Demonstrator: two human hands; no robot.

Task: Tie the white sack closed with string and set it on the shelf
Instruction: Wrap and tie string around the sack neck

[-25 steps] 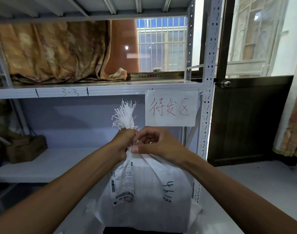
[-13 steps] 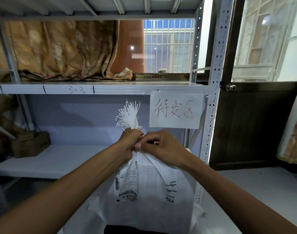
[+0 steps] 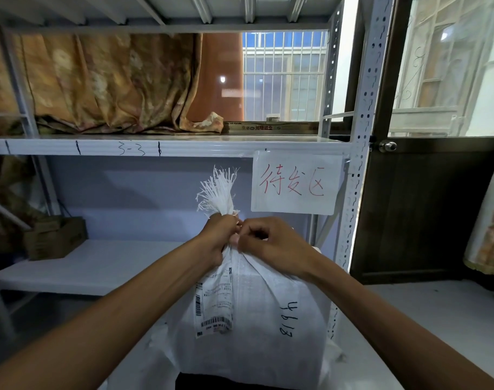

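A full white woven sack (image 3: 257, 327) stands upright in front of me, with a barcode label and black handwritten digits on its side. Its gathered neck ends in a frayed white tuft (image 3: 219, 192) that sticks up above my fingers. My left hand (image 3: 216, 240) is clenched around the neck. My right hand (image 3: 271, 246) pinches at the same spot from the right, fingertips touching the left hand. The string is hidden between my fingers. The white metal shelf (image 3: 99, 266) lies behind the sack, to the left.
A small cardboard box (image 3: 56, 237) sits at the far left of the lower shelf. A paper sign with red writing (image 3: 295, 182) hangs from the upper shelf (image 3: 167, 146), which holds draped brown cloth (image 3: 105, 83). A perforated upright (image 3: 358, 164) and a dark door (image 3: 425, 209) stand at right.
Both hands stay closed at the sack's neck, with only small finger movement. The view has shifted slightly, so the sack and hands sit a little lower and to the right.
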